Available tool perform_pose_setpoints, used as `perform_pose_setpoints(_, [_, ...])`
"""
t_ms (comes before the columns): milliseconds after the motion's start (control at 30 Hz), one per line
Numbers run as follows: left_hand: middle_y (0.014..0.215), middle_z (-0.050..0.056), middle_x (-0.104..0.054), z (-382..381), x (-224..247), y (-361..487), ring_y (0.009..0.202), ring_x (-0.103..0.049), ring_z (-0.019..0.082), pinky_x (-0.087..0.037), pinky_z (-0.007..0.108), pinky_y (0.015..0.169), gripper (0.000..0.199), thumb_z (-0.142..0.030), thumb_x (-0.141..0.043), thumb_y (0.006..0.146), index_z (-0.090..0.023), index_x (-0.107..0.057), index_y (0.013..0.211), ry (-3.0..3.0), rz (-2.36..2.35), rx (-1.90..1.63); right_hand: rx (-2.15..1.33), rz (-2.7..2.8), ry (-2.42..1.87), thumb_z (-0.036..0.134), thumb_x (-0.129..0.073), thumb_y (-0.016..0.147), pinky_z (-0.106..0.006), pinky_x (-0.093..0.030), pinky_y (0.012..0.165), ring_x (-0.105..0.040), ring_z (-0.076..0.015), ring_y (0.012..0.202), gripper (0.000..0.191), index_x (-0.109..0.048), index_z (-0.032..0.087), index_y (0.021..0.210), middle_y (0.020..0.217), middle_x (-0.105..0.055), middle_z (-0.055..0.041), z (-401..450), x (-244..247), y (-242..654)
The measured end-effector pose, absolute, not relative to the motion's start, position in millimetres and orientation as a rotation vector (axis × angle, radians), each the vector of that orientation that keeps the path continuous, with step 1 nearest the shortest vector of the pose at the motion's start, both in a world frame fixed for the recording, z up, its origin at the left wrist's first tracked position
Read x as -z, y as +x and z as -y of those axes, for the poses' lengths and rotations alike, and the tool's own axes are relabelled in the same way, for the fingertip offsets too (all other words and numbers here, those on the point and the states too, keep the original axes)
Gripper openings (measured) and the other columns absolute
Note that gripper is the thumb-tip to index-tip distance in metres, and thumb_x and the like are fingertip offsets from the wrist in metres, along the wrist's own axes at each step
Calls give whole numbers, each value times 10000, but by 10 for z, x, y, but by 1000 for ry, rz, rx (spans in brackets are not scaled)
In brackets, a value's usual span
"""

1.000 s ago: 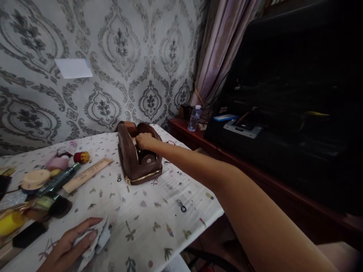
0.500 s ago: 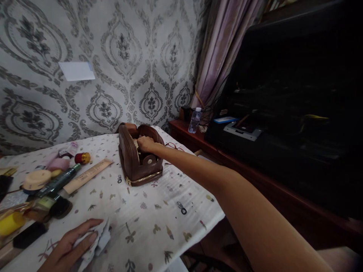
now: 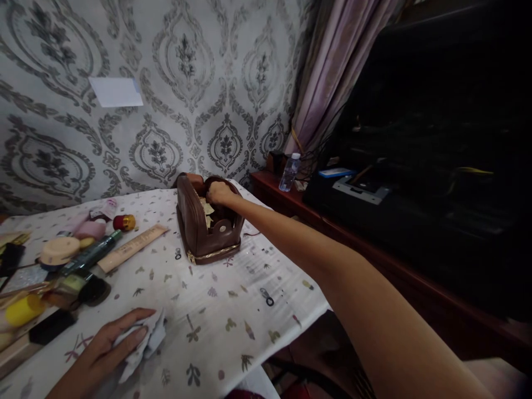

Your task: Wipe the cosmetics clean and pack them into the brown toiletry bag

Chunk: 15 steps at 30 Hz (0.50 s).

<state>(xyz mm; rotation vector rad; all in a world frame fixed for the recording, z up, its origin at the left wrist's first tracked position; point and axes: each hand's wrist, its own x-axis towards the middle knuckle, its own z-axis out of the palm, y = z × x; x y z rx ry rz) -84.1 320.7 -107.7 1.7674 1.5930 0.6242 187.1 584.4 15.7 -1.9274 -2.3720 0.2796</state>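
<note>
A brown leather cosmetic bag (image 3: 208, 244) stands unzipped on the patterned tablecloth (image 3: 216, 327), its gold zipper along the lower front. My right hand (image 3: 220, 193) is inside the bag's opening, closed, with the fingertips hidden; whatever it may grip does not show. Pale crumpled paper (image 3: 207, 209) pokes up inside the bag beside that hand. At the lower left, my left hand (image 3: 118, 341) is closed around a crumpled white tissue (image 3: 145, 343), resting at the table.
Cosmetics crowd the left side: a beige tube (image 3: 133, 247), a dark green tube (image 3: 93, 252), a round compact (image 3: 59, 250) and a red-gold jar (image 3: 124, 222). A water bottle (image 3: 290, 173) stands on the dark red furniture (image 3: 266, 183). A large black panel (image 3: 415, 138) rises at right.
My right hand has shifted slightly toward the back right of the bag, uncovering more of the pale paper inside. My left hand still holds the tissue. The camera view has shifted slightly.
</note>
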Motion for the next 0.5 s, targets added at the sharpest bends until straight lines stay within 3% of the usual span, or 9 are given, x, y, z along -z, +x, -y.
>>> perform_pose_setpoints(300, [1179, 32, -744, -3210, 1049, -854, 1098, -698, 287, -561, 315, 954, 517, -651, -551, 828, -282, -757, 1125, 1774, -1546, -578, -374, 2232, -2022, 338, -613, 962, -427, -557, 920, -656, -224, 1082, 310, -639, 118, 1178, 1203, -658, -114, -5956, 46, 1844])
perform_pose_setpoints(500, [1181, 45, -741, -3144, 1037, -753, 1163, -666, 299, -513, 349, 1026, 515, -659, -543, 825, -269, -768, 1076, 1703, -1676, -684, -343, 2183, -2003, 298, -613, 964, -422, -558, 926, -656, -222, 1090, 275, -642, 116, 1168, 1200, -661, -109, -6019, 99, 1774])
